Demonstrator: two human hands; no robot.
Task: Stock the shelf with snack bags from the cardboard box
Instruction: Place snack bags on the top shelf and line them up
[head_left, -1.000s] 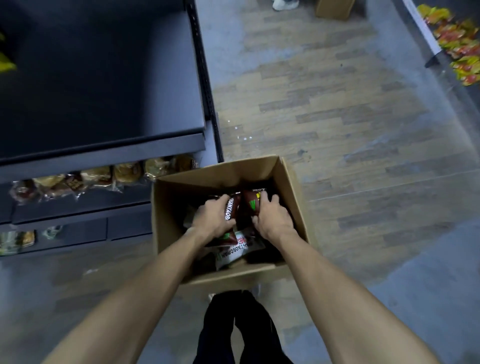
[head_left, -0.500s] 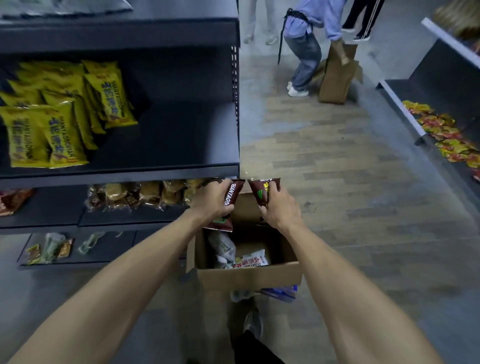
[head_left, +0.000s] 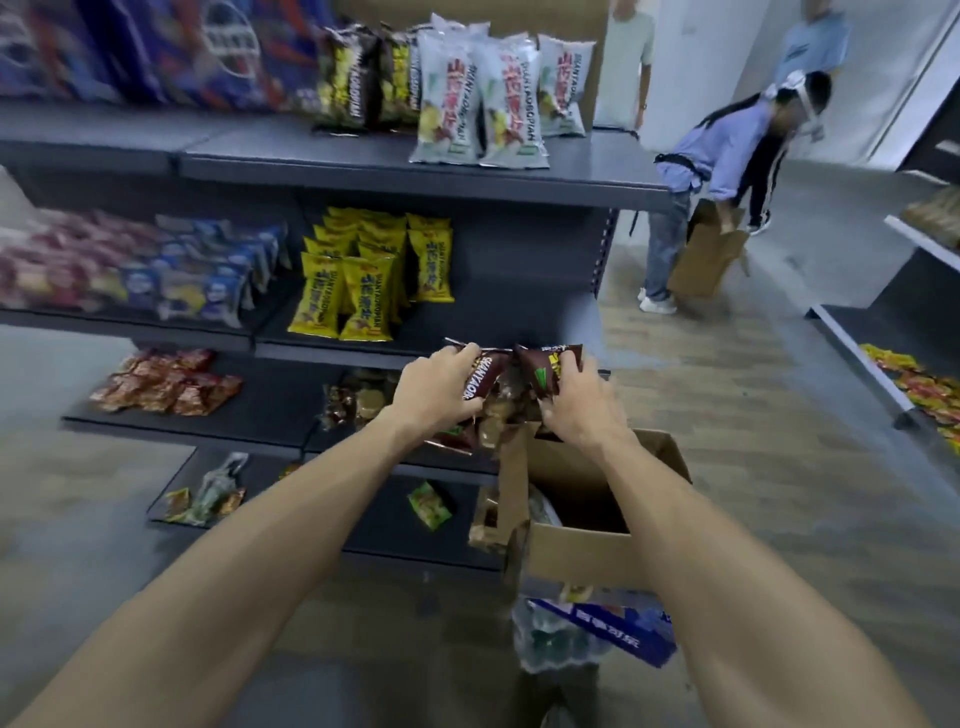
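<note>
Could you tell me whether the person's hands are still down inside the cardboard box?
No, the left hand and right hand each grip a dark brown snack bag raised above the cardboard box, near the shelf.

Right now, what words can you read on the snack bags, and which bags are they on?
"SHANTAO": brown bag in left hand.
"SHANTAOCUPIAN", roughly: white bags on top shelf.
Yellow bags: similar, blurred.
Right hand's brown bag, blue packs: unreadable.

Lettering "SHANTAO…" is showing on the brown bag (head_left: 483, 376); "SHANTAOBOPIAN" is reading on the yellow bags (head_left: 321, 301) and white bags (head_left: 524, 98); other print is blurring.
</note>
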